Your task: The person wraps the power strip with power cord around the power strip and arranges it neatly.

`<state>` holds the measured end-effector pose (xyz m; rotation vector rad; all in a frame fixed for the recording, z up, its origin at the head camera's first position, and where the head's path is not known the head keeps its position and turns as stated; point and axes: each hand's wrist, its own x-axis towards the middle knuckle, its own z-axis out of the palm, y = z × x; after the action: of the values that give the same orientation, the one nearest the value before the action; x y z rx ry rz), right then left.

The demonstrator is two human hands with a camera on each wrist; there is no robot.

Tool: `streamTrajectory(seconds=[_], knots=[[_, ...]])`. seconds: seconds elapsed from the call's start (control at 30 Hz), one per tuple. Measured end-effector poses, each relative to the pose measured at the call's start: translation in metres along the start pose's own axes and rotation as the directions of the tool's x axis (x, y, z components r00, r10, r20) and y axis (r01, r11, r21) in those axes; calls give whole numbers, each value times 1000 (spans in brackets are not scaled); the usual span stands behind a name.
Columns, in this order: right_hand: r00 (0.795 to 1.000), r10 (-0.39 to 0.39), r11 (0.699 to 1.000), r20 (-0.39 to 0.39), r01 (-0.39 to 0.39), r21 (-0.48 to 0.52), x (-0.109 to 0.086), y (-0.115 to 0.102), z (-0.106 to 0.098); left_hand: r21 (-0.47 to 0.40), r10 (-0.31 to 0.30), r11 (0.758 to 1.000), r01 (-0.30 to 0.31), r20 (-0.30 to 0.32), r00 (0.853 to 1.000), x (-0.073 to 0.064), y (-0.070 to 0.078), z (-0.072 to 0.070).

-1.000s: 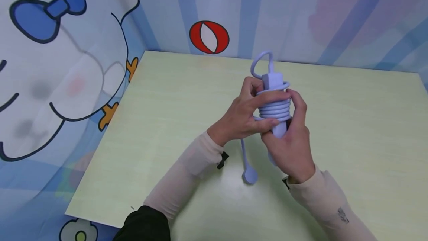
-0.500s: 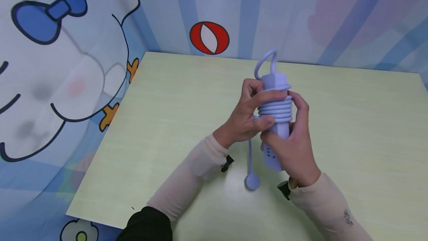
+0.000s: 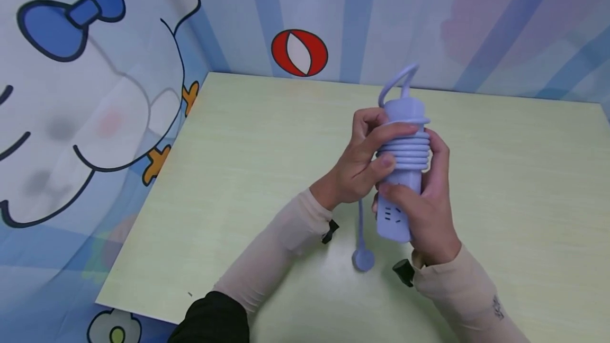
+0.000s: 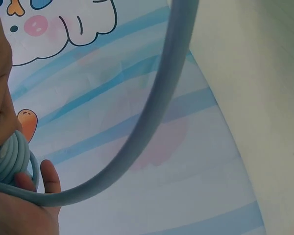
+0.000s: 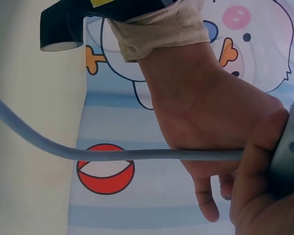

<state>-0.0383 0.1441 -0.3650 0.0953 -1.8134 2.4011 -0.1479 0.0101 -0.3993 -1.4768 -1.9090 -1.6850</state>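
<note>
A lavender power strip (image 3: 394, 221) is held upright over the table, its socket face with dark slots turned toward me. Its cord (image 3: 405, 155) winds several times round the strip's upper half, and one loop stands up above the top end. My left hand (image 3: 359, 165) grips the wound part, fingers across the coils and thumb at their lower edge. Lower down, my right hand (image 3: 424, 208) holds the strip from the right side, thumb across its front. The cord's free end hangs below the left hand, ending in a round plug (image 3: 363, 260). In the left wrist view the loose cord (image 4: 142, 132) curves down.
The pale table (image 3: 229, 173) reaches to the printed back wall (image 3: 405, 20) and the cartoon side wall (image 3: 109, 94). A dark wrist camera (image 3: 404, 272) sits at the right cuff, another dark piece (image 3: 330, 232) at the left one.
Both hands have shifted a little to the right with the power strip. The strip has turned so that its socket face shows more. The plug has swung slightly right and down.
</note>
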Motion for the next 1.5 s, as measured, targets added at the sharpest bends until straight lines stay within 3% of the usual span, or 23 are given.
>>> streamTrajectory(seconds=[0.3,0.6,0.83,0.9,0.93,0.97,1.1,1.13,1.17,1.27,1.37,1.4,1.5], knots=[[1000,12,994,6,-13,108,2,-1,-5,-101,-51,993,56,48,998,1,3,1],[991,-15,971,132,-17,240,4,2,-15,-61,-47,997,53,96,994,-1,6,-5],[968,-1,928,249,-92,360,3,0,-18,-220,-80,970,102,105,991,-5,3,-6],[953,-5,897,302,-129,422,2,0,-20,-253,-89,961,113,103,991,-5,2,-5],[941,-13,868,338,-157,471,2,1,-21,-262,-90,958,115,107,990,-5,2,-5],[928,-22,832,372,-189,521,2,3,-23,-269,-86,956,113,111,990,-4,2,-5],[870,-98,641,483,-317,700,5,16,-30,-249,-46,965,78,132,990,-1,1,-5],[860,-116,600,498,-339,725,6,19,-31,-244,-38,967,71,138,990,-1,2,-5],[853,-128,583,506,-348,734,7,22,-32,-240,-35,968,69,141,989,-1,3,-6],[834,-155,605,530,-345,718,10,27,-33,-234,-50,969,84,147,988,-1,5,-10],[823,-177,676,540,-297,675,14,27,-34,-247,-64,964,98,144,988,-1,6,-14],[821,-183,696,541,-281,661,16,27,-34,-250,-56,964,91,143,988,-2,-3,-14],[821,-167,761,546,-245,601,20,25,-35,-253,-49,964,83,140,989,-2,-3,-17]])
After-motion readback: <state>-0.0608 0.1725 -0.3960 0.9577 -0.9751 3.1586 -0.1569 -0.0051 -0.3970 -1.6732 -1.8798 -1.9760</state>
